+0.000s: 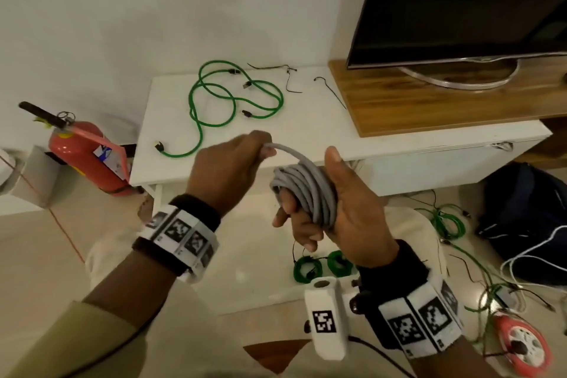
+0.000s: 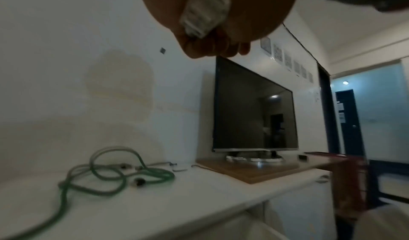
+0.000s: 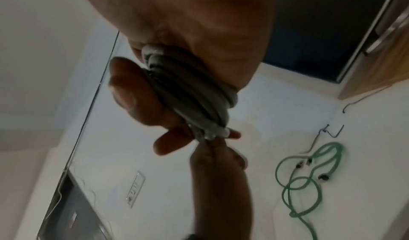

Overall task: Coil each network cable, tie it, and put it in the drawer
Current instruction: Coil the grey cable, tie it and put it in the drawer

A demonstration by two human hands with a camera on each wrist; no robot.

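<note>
A grey network cable (image 1: 306, 190) is wound in several loops round the fingers of my right hand (image 1: 352, 209), whose thumb points up. My left hand (image 1: 260, 150) grips the cable's free end just up and left of the coil, and a short arc of cable runs between the hands. The wrist views show the end (image 2: 205, 16) in the left fist and the coil (image 3: 190, 89) wrapped on the right hand. Loose green cables (image 1: 233, 101) sprawl on the white cabinet top (image 1: 306, 132). Thin black ties (image 1: 288, 80) lie behind them. Two tied green coils (image 1: 306, 267) lie low beneath my right hand.
A television (image 1: 460, 3) stands on a wooden board (image 1: 429, 101) at the cabinet's right. A red fire extinguisher (image 1: 86, 156) leans at the left. On the floor to the right are tangled green cables (image 1: 445, 221), a dark bag (image 1: 527, 209) and an orange reel (image 1: 521, 344).
</note>
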